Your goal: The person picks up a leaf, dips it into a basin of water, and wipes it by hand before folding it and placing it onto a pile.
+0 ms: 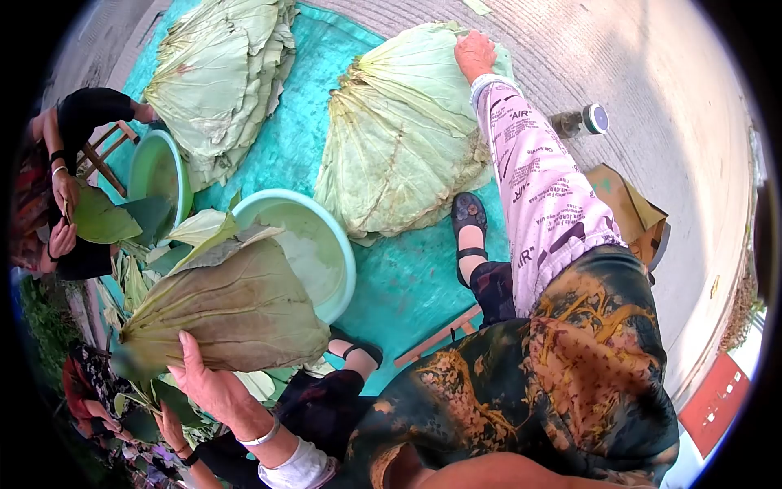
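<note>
The left hand point(213, 389) grasps a folded brown leaf point(232, 306) near the teal sheet's point(399, 281) lower-left corner; the right hand point(476, 55) touches the leaf pile point(407, 134) at its upper edge, grip unclear.

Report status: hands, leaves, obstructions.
Left hand holding folded lotus leaves. Right hand at far edge of leaf stack, grip unclear. Water basin between held leaves and stack.
</note>
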